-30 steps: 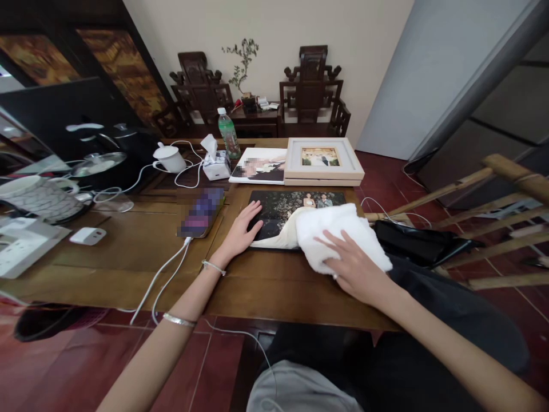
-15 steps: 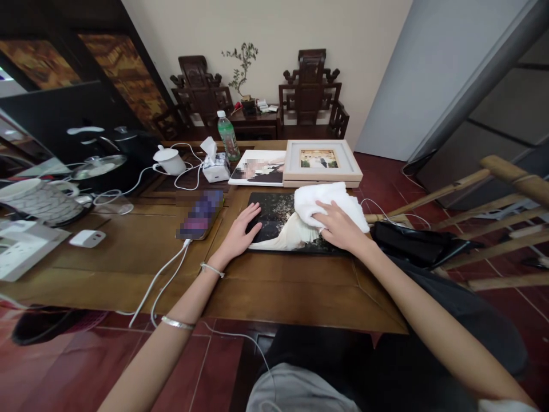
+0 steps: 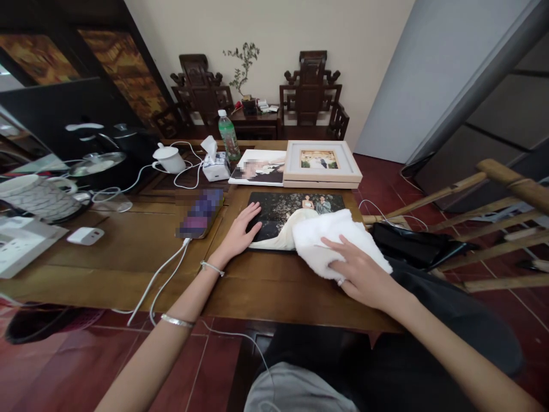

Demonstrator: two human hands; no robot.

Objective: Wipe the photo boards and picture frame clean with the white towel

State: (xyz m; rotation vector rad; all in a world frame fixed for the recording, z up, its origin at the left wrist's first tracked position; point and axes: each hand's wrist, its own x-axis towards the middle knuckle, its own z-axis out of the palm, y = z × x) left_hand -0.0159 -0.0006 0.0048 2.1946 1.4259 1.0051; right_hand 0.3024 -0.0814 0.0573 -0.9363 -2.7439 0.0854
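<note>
head view: photo panel [image 3: 278,214] flat on table [image 3: 266,292]. left hand [image 3: 241,233] at its 9 o'clock, palm down, spread, gripping nothing. right hand [image 3: 364,276] half curled, has hold of white cloth [image 3: 315,236] over panel's 4-5 o'clock corner. wiping looks underway, unfinished; cleaned share can't be told. framed picture [image 3: 319,159], 1 o'clock, untouched.

On the long brown wooden table [image 3: 257,286] before me lies a dark rectangular photo panel [image 3: 286,214]. My left hand [image 3: 241,230] is at its left edge; my right hand [image 3: 362,272] is on a folded white fluffy cloth [image 3: 314,240] over its near right part. Beyond the panel, a pale rectangular wooden picture frame [image 3: 319,160] sits right of a thin white-edged photo print [image 3: 266,167].
</note>
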